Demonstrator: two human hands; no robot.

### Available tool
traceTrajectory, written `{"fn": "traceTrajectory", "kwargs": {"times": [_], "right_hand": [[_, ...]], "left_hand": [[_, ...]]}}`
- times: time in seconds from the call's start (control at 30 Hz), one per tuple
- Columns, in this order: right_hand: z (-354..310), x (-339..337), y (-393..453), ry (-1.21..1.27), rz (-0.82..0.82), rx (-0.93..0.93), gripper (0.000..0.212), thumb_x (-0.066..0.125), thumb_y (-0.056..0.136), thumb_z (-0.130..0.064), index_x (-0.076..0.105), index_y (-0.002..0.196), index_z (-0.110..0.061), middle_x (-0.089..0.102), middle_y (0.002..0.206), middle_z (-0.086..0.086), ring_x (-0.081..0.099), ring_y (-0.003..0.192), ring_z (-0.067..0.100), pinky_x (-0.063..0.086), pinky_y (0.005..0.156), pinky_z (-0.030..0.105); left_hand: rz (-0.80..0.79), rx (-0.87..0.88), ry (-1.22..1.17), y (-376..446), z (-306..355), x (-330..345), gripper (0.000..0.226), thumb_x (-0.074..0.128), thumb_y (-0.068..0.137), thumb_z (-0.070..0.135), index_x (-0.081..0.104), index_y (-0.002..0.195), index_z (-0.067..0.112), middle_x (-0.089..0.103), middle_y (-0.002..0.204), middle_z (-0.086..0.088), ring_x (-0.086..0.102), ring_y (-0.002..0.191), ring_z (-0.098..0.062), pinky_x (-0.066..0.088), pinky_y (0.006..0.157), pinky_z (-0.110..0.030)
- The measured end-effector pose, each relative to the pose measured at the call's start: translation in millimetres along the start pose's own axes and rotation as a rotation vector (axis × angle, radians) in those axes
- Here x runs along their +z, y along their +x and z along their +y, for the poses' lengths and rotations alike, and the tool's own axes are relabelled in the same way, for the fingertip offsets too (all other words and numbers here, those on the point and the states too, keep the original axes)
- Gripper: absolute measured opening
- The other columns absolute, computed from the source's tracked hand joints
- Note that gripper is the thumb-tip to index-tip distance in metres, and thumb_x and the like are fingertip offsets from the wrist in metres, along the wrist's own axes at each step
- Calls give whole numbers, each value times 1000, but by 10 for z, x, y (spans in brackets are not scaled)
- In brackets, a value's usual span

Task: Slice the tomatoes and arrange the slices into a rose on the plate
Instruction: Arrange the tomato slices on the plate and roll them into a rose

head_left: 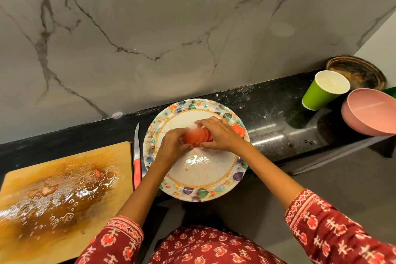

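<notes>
Hands: left hand (174, 140) and right hand (218, 135) meet over the far half of the plate, facing each other with the tomato slices between them.
Left hand: fingers curled in around the left end of the slice row, thumb on the near side; closed on the slices.
Right hand: fingers spread over the top and right end of the row, thumb low on the near side; also closed on the slices.
Tomato slices (196, 137): a row of overlapping red rounds, pressed together between the two hands and lying on the plate; a few more slices (238, 129) show just beyond the right hand's knuckles, near the rim.
Plate (214, 180): round, white centre with a flowered border, under both hands; wet smears and juice on the bare part nearest the body.
Knife (136, 156): red handle, narrow blade pointing away, lying on the black counter just left of the left wrist, between plate and board.
Cutting board (64, 169): wooden, well left of the left hand, wet with juice, seeds and small tomato scraps.
Green paper cup (323, 90): upright, well to the right of the right hand, on the counter.
Pink bowl (370, 111): beside the cup, nearer the counter edge.
Sleeves: red patterned, both forearms bare from mid-arm down.
</notes>
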State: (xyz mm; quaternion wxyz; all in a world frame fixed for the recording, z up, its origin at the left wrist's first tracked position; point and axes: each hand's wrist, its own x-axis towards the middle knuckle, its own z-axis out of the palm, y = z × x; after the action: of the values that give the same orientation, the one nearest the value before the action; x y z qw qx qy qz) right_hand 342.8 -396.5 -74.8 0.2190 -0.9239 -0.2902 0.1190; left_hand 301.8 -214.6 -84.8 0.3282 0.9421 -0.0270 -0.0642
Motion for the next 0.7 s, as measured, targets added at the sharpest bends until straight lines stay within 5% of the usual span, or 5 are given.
{"fn": "traceTrajectory", "kwargs": {"times": [0.3,0.7], "right_hand": [[60,-14,-43,70,1,12,76,73,77,-35,32,140,-23,52,128,-2,42,123,17,28,104,39],[94,-33,-62,132,14,23,70,70,80,-36,34,138,-21,56,124,-2,42,123,18,29,104,41]], "left_hand": [[-70,-3,-5,-17,52,23,81,79,69,30,38,138,18,45,138,-7,40,125,-22,34,98,-27],[-76,61,15,96,122,55,63,74,74,25,49,130,12,56,127,-10,50,116,-24,35,92,-22]]}}
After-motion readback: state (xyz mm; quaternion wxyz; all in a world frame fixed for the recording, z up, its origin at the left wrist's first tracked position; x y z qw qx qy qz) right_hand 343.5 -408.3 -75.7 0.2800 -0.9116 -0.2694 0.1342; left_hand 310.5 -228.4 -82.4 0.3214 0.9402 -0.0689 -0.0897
